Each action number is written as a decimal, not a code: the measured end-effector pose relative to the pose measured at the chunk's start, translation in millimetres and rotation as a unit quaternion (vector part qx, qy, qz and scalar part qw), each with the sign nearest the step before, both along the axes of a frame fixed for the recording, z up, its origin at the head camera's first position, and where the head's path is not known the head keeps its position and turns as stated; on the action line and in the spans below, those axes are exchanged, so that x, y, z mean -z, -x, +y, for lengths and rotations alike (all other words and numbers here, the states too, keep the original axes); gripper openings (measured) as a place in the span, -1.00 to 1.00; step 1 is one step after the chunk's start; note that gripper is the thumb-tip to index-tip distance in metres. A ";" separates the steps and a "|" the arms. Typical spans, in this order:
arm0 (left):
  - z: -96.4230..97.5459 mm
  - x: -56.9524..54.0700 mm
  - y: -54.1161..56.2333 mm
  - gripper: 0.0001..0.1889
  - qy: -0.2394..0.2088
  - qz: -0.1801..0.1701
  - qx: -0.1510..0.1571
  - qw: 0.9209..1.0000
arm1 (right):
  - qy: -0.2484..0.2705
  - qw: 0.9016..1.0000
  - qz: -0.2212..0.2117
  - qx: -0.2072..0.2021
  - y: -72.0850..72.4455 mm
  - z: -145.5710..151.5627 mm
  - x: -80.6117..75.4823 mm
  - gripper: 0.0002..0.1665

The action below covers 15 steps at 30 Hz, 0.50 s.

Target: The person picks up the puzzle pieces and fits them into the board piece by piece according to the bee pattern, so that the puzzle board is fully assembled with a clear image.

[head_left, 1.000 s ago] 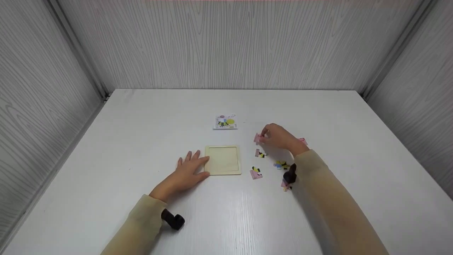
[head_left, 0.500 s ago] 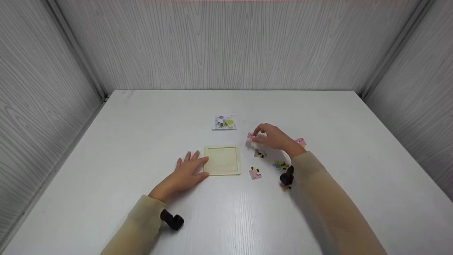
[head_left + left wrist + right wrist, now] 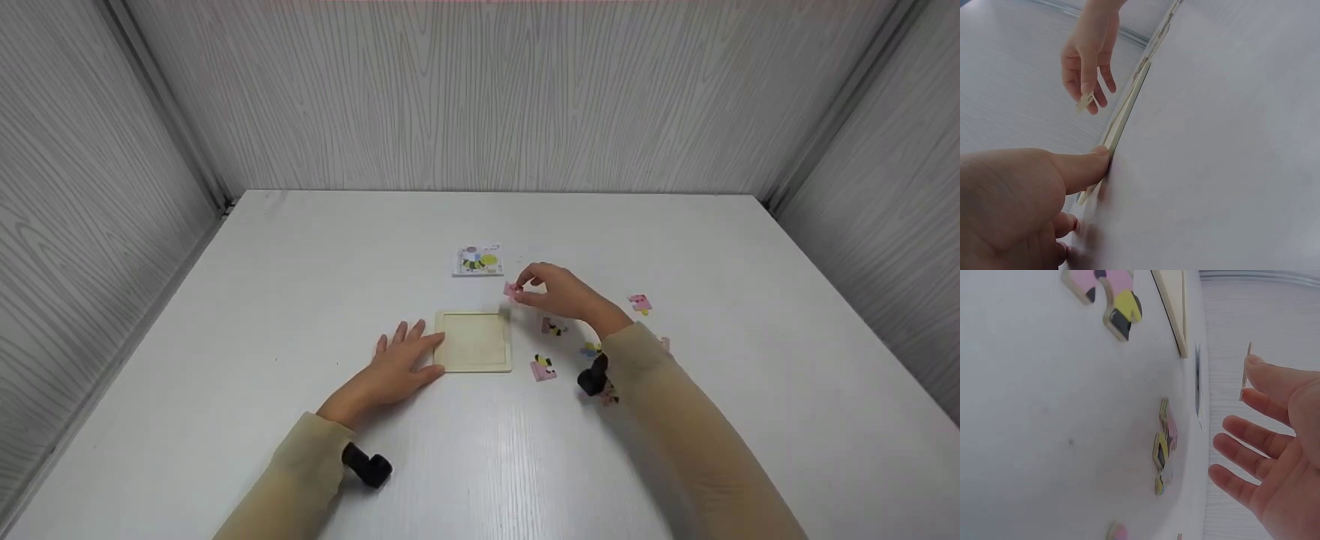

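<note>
The puzzle tray [image 3: 474, 341] lies flat near mid-table, its left rim beside the left hand [image 3: 397, 367]. Bare tabletop extends from the tray to the left table edge. The picture card [image 3: 478, 259] lies between the tray and the far edge. To the right of the tray, loose puzzle pieces are spread apart; the nearest are a bee-patterned piece [image 3: 554, 326] and a pink-and-yellow piece [image 3: 544, 368].

Right hand [image 3: 551, 291]: thumb and index finger clamped on a pink puzzle piece [image 3: 511, 291], remaining fingers apart. The piece is raised above the table, just beyond the tray's far right corner, and shows edge-on in the right wrist view.

Left hand: fingers spread, thumb and index finger touching the tray's left side.

Surface: white table [image 3: 165, 420], bordered at the far side and sides by grey wood-grain panels [image 3: 480, 97]. A black wrist camera [image 3: 369, 465] projects from the left sleeve [image 3: 300, 465].
</note>
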<state>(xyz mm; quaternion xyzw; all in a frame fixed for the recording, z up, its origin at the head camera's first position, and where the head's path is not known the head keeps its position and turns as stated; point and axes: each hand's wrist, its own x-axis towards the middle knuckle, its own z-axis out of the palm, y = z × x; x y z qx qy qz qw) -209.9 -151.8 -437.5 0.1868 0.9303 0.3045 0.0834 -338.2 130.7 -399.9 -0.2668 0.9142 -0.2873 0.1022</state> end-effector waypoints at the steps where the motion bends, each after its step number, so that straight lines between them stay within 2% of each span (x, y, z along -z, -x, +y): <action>1: -0.1 0.0 0.2 -0.42 -0.001 0.000 0.002 1.000 | 0.001 1.000 -0.001 -0.001 -0.8 -1.7 -0.6 -0.60; 15: -0.1 3.0 2.5 -0.42 0.004 0.006 0.001 1.000 | -0.014 1.000 -0.020 -0.016 -13.5 -36.5 -2.3 -0.61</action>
